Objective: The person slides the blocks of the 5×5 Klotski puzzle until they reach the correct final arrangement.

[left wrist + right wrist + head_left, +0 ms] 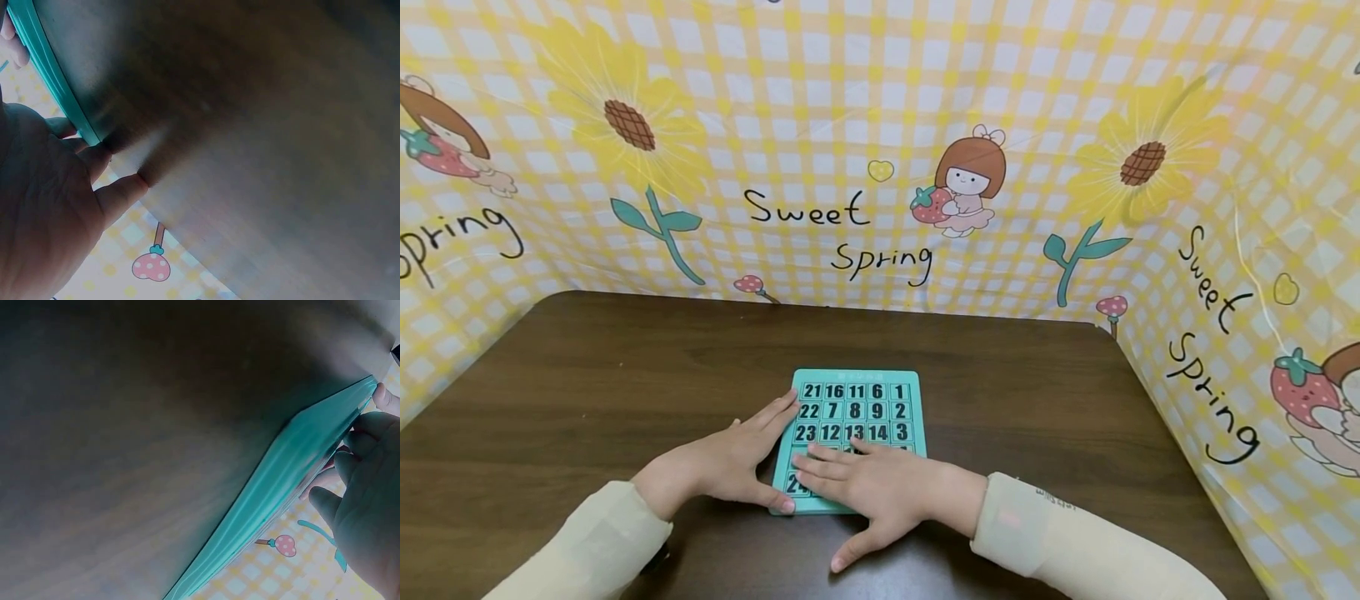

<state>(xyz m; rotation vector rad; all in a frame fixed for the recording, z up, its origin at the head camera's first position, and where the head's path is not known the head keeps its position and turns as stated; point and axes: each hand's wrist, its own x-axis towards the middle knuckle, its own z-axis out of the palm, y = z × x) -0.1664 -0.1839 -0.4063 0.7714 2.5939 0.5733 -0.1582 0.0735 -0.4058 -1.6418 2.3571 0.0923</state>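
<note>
A turquoise sliding number puzzle (856,375) lies flat on the table, black numbers on its tiles. My left hand (730,460) braces its left side; the fingers reach along the edge and the thumb touches the lower left corner. Across the lower rows my right hand (887,487) lies palm down, its fingers stretched over the tiles and its thumb out past the near edge. That hand hides most of the two lowest rows. In the right wrist view the puzzle's side wall (262,481) shows beside the right hand (369,494).
The dark brown wooden table (1037,400) extends around the puzzle on all sides. A yellow checked cloth (820,125) with flowers and printed words rises behind the table and along both sides.
</note>
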